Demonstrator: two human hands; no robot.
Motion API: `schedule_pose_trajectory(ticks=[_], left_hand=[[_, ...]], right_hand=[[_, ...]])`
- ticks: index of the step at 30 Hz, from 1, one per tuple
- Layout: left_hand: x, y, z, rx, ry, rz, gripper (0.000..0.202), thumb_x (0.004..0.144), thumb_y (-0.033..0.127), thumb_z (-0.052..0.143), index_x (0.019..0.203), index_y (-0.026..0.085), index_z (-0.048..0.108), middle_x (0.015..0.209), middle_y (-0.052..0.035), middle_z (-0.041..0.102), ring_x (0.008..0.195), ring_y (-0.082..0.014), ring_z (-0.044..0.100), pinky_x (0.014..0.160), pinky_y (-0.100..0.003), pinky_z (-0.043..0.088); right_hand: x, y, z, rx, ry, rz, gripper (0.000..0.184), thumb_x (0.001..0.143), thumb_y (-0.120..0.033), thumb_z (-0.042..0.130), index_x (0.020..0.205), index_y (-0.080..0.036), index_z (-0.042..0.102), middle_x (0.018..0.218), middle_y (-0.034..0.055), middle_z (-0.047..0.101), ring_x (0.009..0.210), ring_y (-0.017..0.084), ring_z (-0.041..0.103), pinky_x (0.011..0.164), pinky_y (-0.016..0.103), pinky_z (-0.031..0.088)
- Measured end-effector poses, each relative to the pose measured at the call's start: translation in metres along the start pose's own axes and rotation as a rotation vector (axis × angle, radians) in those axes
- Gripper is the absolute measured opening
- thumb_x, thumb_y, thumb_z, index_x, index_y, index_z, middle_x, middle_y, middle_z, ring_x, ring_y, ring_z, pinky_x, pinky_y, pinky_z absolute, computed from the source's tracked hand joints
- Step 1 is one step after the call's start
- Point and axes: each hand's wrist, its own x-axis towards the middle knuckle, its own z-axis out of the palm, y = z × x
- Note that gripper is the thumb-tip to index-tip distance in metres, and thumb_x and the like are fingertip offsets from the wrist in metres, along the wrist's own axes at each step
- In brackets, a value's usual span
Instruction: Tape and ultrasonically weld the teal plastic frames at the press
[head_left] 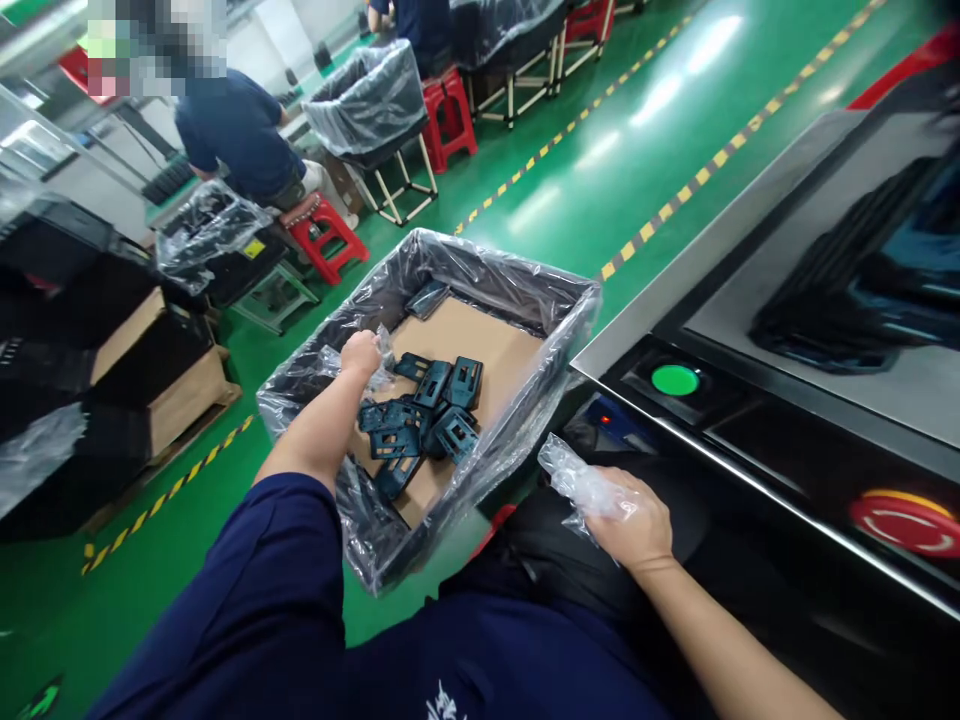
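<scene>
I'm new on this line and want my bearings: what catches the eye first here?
The plastic-lined bin in the middle, with dark teal parts heaped on cardboard, where the left hand reaches in, closed on a scrap of clear film. The right hand grips a crumpled clear bag near the machine's green button and red stop button.

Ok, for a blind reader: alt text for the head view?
A person's left hand reaches into a plastic-lined bin holding dark teal moulded plastic parts; the right hand clutches crumpled clear plastic film near a machine's round green button.
</scene>
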Motion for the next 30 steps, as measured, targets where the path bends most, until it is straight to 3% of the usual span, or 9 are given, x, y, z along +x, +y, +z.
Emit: schedule_pose_trajectory(ticks=[5,8,11,14,18,22,24,26,30], left_hand=[[-0.028,-0.007,-0.044,-0.042,0.064,0.055,0.039,0.096,0.034,0.035,0.111,0.016,0.066,0.115,-0.0125,0.068,0.111,-0.0245,0.061,0.092,-0.032,0.044],[-0.051,-0.005,-0.07,-0.061,0.039,0.13,0.041,0.095,0.035,0.036,0.111,0.014,0.068,0.114,-0.0132,0.069,0.109,-0.0245,0.062,0.091,-0.03,0.044],[-0.081,0.006,-0.095,-0.081,-0.058,0.277,0.031,0.089,0.037,0.05,0.099,0.018,0.072,0.104,-0.0072,0.073,0.101,-0.0211,0.065,0.087,-0.026,0.044],[-0.121,0.028,-0.12,-0.1,-0.2,0.492,0.02,0.081,0.037,0.061,0.085,0.023,0.074,0.088,-0.0018,0.074,0.088,-0.0183,0.066,0.083,-0.023,0.044],[-0.183,0.07,-0.144,-0.247,-0.433,0.882,0.011,0.075,0.026,0.064,0.077,0.023,0.074,0.08,-0.002,0.073,0.08,-0.0183,0.065,0.083,-0.025,0.044],[-0.234,0.116,-0.138,-0.619,-0.494,1.142,0.009,0.072,0.019,0.063,0.071,0.022,0.071,0.074,-0.0025,0.071,0.07,-0.0157,0.063,0.072,-0.023,0.045],[-0.252,0.137,-0.124,-0.834,-0.495,1.155,0.009,0.073,0.02,0.061,0.071,0.021,0.069,0.073,-0.0022,0.07,0.068,-0.0143,0.062,0.069,-0.023,0.045],[-0.268,0.158,-0.105,-1.069,-0.51,1.025,0.009,0.073,0.024,0.061,0.069,0.019,0.066,0.068,-0.0017,0.067,0.063,-0.0131,0.059,0.063,-0.023,0.044],[-0.292,0.19,-0.069,-1.467,-0.641,0.551,0.022,0.068,0.036,0.069,0.066,0.016,0.059,0.05,0.0019,0.055,0.044,-0.0102,0.048,0.048,-0.023,0.037]], right_hand=[[-0.007,-0.002,-0.001,0.001,0.035,-0.004,0.022,0.075,-0.024,0.051,0.09,-0.022,0.066,0.079,0.0049,0.07,0.074,0.023,0.065,0.074,0.032,0.048],[-0.014,-0.002,0.0,0.023,0.074,-0.001,0.022,0.075,-0.026,0.05,0.09,-0.022,0.066,0.079,0.0051,0.07,0.075,0.023,0.066,0.074,0.033,0.049],[-0.02,-0.001,0.001,0.062,0.102,0.024,0.023,0.078,-0.028,0.051,0.093,-0.021,0.066,0.085,0.0066,0.072,0.08,0.024,0.067,0.077,0.034,0.051],[-0.019,-0.004,-0.001,0.171,0.097,0.164,0.03,0.081,-0.031,0.053,0.107,-0.022,0.065,0.093,0.0078,0.072,0.083,0.025,0.069,0.074,0.036,0.053],[-0.003,-0.024,-0.016,0.554,0.007,0.321,0.053,0.081,-0.036,0.062,0.132,-0.025,0.053,0.116,0.0104,0.068,0.098,0.027,0.067,0.083,0.042,0.054],[0.008,-0.064,-0.046,1.141,-0.171,0.339,0.068,0.073,-0.045,0.074,0.133,-0.024,0.051,0.127,0.0114,0.061,0.118,0.031,0.058,0.1,0.05,0.047],[0.008,-0.081,-0.059,1.381,-0.288,0.328,0.07,0.068,-0.047,0.078,0.13,-0.023,0.053,0.123,0.0109,0.063,0.117,0.031,0.059,0.1,0.05,0.047],[0.005,-0.089,-0.069,1.508,-0.354,0.341,0.072,0.064,-0.046,0.082,0.125,-0.022,0.054,0.116,0.0103,0.066,0.112,0.03,0.061,0.099,0.048,0.048],[-0.007,-0.086,-0.075,1.508,-0.321,0.485,0.062,0.06,-0.04,0.085,0.112,-0.019,0.059,0.102,0.0066,0.068,0.097,0.026,0.065,0.092,0.043,0.053]])
